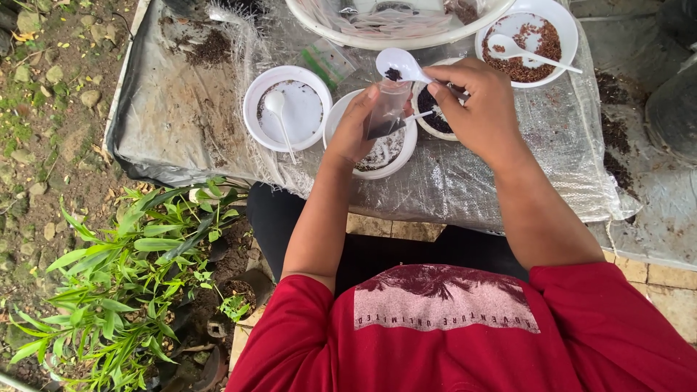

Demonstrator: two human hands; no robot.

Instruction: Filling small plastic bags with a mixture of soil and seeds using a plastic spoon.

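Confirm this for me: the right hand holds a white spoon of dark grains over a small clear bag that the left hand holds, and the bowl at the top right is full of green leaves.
Wrong on one point. The head view shows the bowl at the top right holding reddish-brown grains and a white spoon, not green leaves. The rest stands: the right hand holds a white spoon of dark grains over a small clear bag that the left hand holds.

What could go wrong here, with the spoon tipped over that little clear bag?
1. The white spoon in the right hand carries dark grains over the narrow mouth of the small clear bag; some may miss and fall into the bowl beneath.
2. The left hand alone holds the limp bag, which could fold or slip.
3. The right forearm is close to the bowl of reddish grains, whose spoon handle sticks out.
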